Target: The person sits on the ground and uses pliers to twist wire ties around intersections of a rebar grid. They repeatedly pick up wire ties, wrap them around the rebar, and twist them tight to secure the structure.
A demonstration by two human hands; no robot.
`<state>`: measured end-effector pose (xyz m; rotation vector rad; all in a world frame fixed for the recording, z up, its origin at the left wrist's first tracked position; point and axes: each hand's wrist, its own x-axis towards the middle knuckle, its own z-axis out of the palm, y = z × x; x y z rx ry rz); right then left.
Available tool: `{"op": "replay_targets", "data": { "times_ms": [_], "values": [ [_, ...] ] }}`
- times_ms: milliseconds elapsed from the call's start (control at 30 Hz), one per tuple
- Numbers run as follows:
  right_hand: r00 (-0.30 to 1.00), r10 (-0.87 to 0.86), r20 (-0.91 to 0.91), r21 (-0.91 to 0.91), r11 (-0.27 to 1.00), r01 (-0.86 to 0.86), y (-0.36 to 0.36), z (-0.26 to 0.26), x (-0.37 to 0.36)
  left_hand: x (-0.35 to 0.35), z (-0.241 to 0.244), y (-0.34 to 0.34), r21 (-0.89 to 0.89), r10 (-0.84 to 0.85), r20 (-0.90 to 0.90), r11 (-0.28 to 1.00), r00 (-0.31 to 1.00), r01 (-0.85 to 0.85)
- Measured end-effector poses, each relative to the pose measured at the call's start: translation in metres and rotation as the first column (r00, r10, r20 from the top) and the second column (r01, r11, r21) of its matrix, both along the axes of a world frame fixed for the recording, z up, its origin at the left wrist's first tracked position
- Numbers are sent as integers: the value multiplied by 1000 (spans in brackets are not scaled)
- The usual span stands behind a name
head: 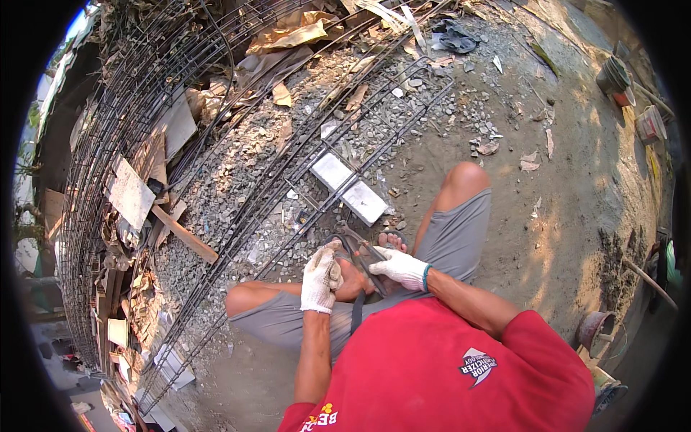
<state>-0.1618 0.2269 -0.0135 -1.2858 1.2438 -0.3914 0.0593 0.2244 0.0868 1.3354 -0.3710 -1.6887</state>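
Note:
My left hand (322, 276), in a white knit glove, is raised with its fingers curled in front of my lap. Whether something thin is between the fingers cannot be told. To its right, my right hand (400, 267), in a similar glove, grips long-handled metal pincers (358, 247). Their handles are spread and their head points away from me. Just beyond the hands lies a long cage of tied steel rebar (360, 174), running diagonally over the ground. A pale rectangular block (350, 189) sits under its bars, close to my feet.
Gravel (216, 181) spreads under and beyond the rebar. At the left, more rebar cages (89, 216) stand stacked beside wood scraps, including a plank (184, 235). Buckets (613, 75) are at the far right, and another bucket (594, 330) stands at the lower right. A crumpled dark bag (456, 36) lies at the top.

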Motion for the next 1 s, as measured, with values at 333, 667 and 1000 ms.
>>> {"op": "replay_targets", "data": {
  "times_ms": [333, 667, 1000],
  "values": [
    [929, -286, 234, -264, 901, 344, -116, 138, 20, 39, 50, 16, -110, 262, 55, 961, 964, -254],
    [962, -273, -26, -361, 900, 245, -159, 92, 86, 123, 114, 59, -242, 664, 110, 740, 740, -628],
    [783, -463, 416, -427, 661, 618, -140, 186, -95, 192, 93, 93, -294, 845, 344, 510, 408, -808]
  ]
}}
